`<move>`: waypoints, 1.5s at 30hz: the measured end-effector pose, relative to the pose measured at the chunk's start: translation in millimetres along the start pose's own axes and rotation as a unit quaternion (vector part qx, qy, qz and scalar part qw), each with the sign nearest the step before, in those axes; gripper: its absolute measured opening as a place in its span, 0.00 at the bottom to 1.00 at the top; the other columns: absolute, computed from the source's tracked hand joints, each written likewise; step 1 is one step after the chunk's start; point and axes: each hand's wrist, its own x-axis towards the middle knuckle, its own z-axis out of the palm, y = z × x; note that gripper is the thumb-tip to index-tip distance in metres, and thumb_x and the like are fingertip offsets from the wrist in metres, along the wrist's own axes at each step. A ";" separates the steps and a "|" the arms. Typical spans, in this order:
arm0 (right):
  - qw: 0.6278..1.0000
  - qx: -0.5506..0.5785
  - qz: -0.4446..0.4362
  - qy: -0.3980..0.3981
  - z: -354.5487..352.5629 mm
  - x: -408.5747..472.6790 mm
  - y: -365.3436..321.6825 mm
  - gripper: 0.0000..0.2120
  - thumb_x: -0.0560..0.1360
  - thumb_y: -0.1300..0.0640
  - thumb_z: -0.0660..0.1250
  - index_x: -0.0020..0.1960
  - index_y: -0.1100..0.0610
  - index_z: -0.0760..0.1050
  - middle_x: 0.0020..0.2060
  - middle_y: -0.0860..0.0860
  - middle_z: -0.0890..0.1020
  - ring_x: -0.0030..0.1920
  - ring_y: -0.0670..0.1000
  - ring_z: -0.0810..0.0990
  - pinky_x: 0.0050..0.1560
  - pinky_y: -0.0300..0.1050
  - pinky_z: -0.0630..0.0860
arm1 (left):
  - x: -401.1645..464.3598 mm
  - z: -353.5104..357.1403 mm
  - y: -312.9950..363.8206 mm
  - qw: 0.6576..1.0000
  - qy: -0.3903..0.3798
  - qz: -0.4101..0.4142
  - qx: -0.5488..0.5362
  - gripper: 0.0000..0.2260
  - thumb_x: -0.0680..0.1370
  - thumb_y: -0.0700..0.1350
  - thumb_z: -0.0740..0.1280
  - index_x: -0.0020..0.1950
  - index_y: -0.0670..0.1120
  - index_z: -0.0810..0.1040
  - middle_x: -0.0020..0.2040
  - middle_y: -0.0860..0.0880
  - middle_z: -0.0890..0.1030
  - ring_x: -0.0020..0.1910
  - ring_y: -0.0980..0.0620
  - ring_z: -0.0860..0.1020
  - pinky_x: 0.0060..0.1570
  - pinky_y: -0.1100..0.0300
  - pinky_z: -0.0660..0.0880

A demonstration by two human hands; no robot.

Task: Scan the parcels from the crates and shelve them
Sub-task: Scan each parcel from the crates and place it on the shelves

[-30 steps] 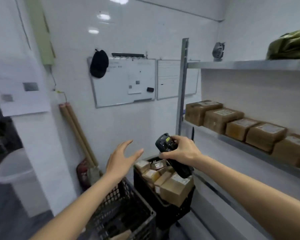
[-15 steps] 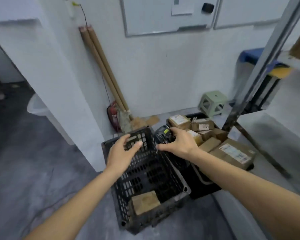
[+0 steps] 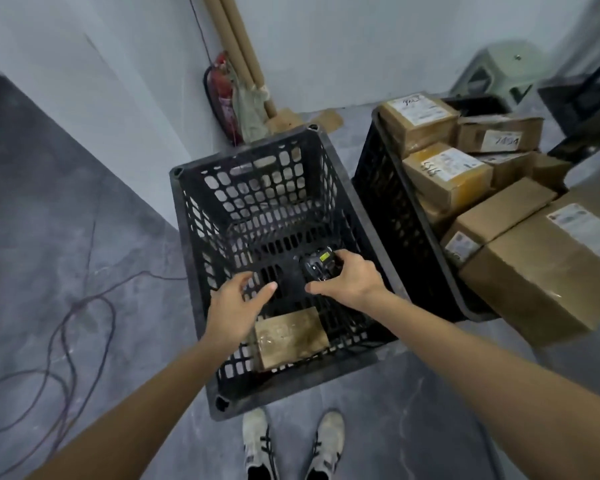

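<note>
Standing over two black plastic crates set side by side on the grey floor, presumably so each can be reached without stepping away.

Sitting at about 3 o'clock, the fuller crate [image 3: 388, 216], heaped with taped cardboard parcels [image 3: 445, 174], labels mostly facing up, handy for a scan; overhanging its near corner at 4 o'clock, the largest box [image 3: 548, 275], probably too big to sit inside.

Occupying the centre, the nearly emptied crate [image 3: 274, 209], open mesh walls showing the floor behind. Lying flat on its bottom at 6 o'clock, against the near wall, a single small parcel [image 3: 291, 336], brown and tape-wrapped, apparently the last one in here and the likely next pick.

Leaning in the corner at 12 o'clock, a red fire extinguisher [image 3: 220, 95] and long cardboard tubes [image 3: 236, 39], out of the working path. Trailing across the floor at 9 o'clock, loose cables [image 3: 84, 306].

Hovering over the crate just above the small parcel, left hand [image 3: 238, 306], fingers loosely spread and grasping nothing, seemingly free for the pick-up. Just beside it at 1 o'clock from the parcel, right hand [image 3: 347, 278], fingers wrapped around a black handheld barcode scanner [image 3: 317, 263], head pointing away toward the far wall, kept ready for scanning once the label is turned up.
</note>
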 end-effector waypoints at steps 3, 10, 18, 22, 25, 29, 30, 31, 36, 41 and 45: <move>0.999 -0.009 0.019 -0.030 23.7 18.3 13.3 0.51 0.67 0.37 0.80 0.82 0.53 0.62 0.71 0.54 0.77 0.71 0.58 0.75 0.66 0.53 0.77 | 7.3 21.4 -19.2 0.999 -0.024 -0.028 -0.014 0.32 0.77 0.58 0.70 0.77 0.45 0.68 0.74 0.45 0.72 0.72 0.45 0.71 0.70 0.51 0.70; 0.993 -0.026 0.035 -0.106 53.3 47.4 32.6 0.46 0.70 0.40 0.78 0.81 0.53 0.64 0.73 0.55 0.74 0.73 0.58 0.73 0.68 0.49 0.73 | 20.9 44.7 -51.3 0.997 -0.017 -0.068 0.036 0.29 0.78 0.59 0.70 0.74 0.45 0.72 0.71 0.44 0.76 0.69 0.46 0.74 0.66 0.54 0.72; 0.981 -0.002 0.060 -0.184 70.4 69.4 41.0 0.39 0.65 0.37 0.80 0.71 0.51 0.76 0.67 0.52 0.79 0.68 0.56 0.77 0.63 0.45 0.75 | 27.1 62.8 -67.0 0.988 -0.041 -0.138 0.046 0.26 0.80 0.57 0.67 0.74 0.46 0.71 0.67 0.44 0.78 0.67 0.45 0.75 0.59 0.57 0.70; 0.978 0.029 0.065 -0.198 77.7 73.8 45.5 0.30 0.64 0.40 0.80 0.63 0.50 0.81 0.59 0.49 0.82 0.61 0.53 0.80 0.62 0.46 0.78 | 31.0 65.3 -72.8 0.985 -0.048 -0.165 0.004 0.26 0.79 0.57 0.68 0.74 0.48 0.71 0.66 0.42 0.77 0.64 0.44 0.76 0.64 0.49 0.76; 0.977 0.065 0.067 -0.190 75.8 74.7 45.8 0.34 0.63 0.40 0.81 0.65 0.50 0.79 0.60 0.49 0.82 0.62 0.52 0.80 0.65 0.48 0.77 | 33.0 63.9 -69.5 0.984 -0.040 -0.170 -0.014 0.25 0.79 0.56 0.68 0.74 0.48 0.71 0.67 0.44 0.77 0.65 0.45 0.75 0.65 0.47 0.75; 0.980 0.113 0.060 -0.151 51.0 67.2 39.3 0.49 0.66 0.40 0.81 0.80 0.54 0.65 0.73 0.51 0.75 0.73 0.55 0.73 0.72 0.48 0.70 | 33.0 54.9 -44.3 0.990 -0.012 -0.129 -0.051 0.23 0.81 0.53 0.66 0.75 0.47 0.70 0.67 0.48 0.77 0.62 0.50 0.75 0.63 0.57 0.71; 0.982 0.122 0.052 -0.135 41.6 65.4 35.6 0.52 0.65 0.39 0.81 0.81 0.54 0.62 0.74 0.51 0.74 0.74 0.55 0.71 0.74 0.50 0.69 | 34.3 49.9 -34.3 0.992 0.000 -0.111 -0.060 0.23 0.82 0.52 0.66 0.75 0.47 0.70 0.66 0.49 0.77 0.61 0.52 0.75 0.62 0.59 0.71; 0.983 0.131 0.043 -0.120 31.8 62.8 30.7 0.53 0.65 0.39 0.81 0.82 0.53 0.61 0.74 0.51 0.74 0.74 0.55 0.71 0.74 0.50 0.69 | 36.0 44.0 -24.1 0.993 0.012 -0.094 -0.070 0.23 0.82 0.52 0.65 0.75 0.47 0.70 0.67 0.50 0.76 0.61 0.52 0.75 0.62 0.58 0.71; 0.982 0.181 0.004 -0.056 -20.2 38.0 -0.3 0.41 0.62 0.39 0.81 0.71 0.47 0.71 0.60 0.45 0.82 0.61 0.49 0.80 0.67 0.50 0.77 | 42.5 8.3 29.7 0.990 0.058 -0.026 -0.129 0.20 0.83 0.50 0.64 0.76 0.51 0.70 0.71 0.49 0.75 0.68 0.50 0.73 0.70 0.51 0.70; 0.974 0.221 -0.045 -0.014 -82.0 -3.1 -33.6 0.36 0.64 0.39 0.81 0.67 0.46 0.72 0.57 0.43 0.80 0.60 0.49 0.79 0.67 0.52 0.76 | 29.1 -31.8 94.9 0.982 0.063 0.033 -0.173 0.24 0.82 0.39 0.66 0.77 0.50 0.68 0.70 0.54 0.75 0.66 0.55 0.73 0.65 0.60 0.70; 0.966 0.239 -0.080 0.051 -137.2 -48.1 -58.6 0.44 0.64 0.39 0.82 0.74 0.49 0.68 0.62 0.46 0.80 0.62 0.50 0.80 0.63 0.49 0.78 | 12.6 -66.4 146.7 0.979 0.047 0.073 -0.186 0.31 0.80 0.37 0.68 0.80 0.48 0.62 0.71 0.53 0.73 0.69 0.53 0.72 0.69 0.57 0.69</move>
